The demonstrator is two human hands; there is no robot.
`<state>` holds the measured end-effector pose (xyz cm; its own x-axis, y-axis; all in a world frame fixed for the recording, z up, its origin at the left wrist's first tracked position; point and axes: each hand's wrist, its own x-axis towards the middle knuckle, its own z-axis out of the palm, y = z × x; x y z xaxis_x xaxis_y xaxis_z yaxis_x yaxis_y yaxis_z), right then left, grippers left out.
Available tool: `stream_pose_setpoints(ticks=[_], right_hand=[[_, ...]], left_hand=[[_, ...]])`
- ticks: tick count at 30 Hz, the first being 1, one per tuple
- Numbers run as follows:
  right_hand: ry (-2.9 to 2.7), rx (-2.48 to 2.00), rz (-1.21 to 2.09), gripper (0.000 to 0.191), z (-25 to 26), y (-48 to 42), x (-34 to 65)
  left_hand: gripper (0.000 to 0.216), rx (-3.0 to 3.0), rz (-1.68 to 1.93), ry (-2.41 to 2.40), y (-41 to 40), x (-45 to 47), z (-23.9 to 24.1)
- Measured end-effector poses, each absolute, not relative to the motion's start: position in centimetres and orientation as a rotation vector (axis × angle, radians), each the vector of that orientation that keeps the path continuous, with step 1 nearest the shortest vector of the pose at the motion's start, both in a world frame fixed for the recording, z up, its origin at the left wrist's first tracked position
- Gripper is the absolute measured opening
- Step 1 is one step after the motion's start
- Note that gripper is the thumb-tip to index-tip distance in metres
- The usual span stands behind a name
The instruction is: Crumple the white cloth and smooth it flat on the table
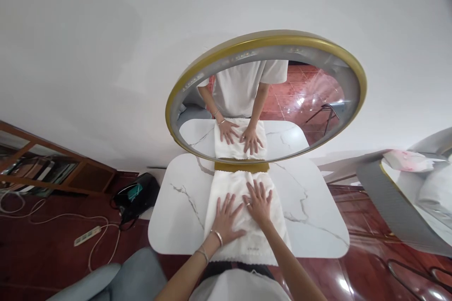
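A: Where's the towel (256, 237)?

B: Lower centre of the frame, spread on the white desk (180, 207). Its near edge reaches just past the desk's front. The small grey marking there is too tiny to read.

A: And the hands?

B: The left hand (227, 218) and the right hand (260, 204) both lie palm down on it, fingers spread wide, gripping nothing. They cover part of the cloth, and the palms are hidden. The forearms run off the bottom of the frame.

A: What stands behind?

B: A gold-rimmed mirror (312, 99), at centre. It repeats the hands and towel, but the reflected person is cut off at the top. Its gold base (242, 167) shows only as a strip; I can't tell whether the towel touches it.

A: Lower left?

B: A black bag (146, 197) with something teal inside, hard to identify, and a power strip (87, 236). The grey chair (139, 275) is cut by the bottom edge.

A: Far right?

B: A plastic-wrapped bundle (436, 188), cropped by the frame, contents unclear.
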<state>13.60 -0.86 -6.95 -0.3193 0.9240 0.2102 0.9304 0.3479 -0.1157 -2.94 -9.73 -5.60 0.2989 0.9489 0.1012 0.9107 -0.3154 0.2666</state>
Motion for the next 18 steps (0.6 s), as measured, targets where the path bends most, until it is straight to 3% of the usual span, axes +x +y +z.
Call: stream_pose_setpoints(ticks=[8,18], right_hand=[[-2.254,-1.878,-0.097,0.056,-7.3,-0.3,20.4],[-2.161,-1.910,-0.030,0.054,-7.3,-1.8,16.8]], left_hand=[[0.091,2.387,0.455,1.520,-7.2,2.6,-5.7],[0.084,2.359,0.440,1.527,-8.9,-0.7,-5.8]])
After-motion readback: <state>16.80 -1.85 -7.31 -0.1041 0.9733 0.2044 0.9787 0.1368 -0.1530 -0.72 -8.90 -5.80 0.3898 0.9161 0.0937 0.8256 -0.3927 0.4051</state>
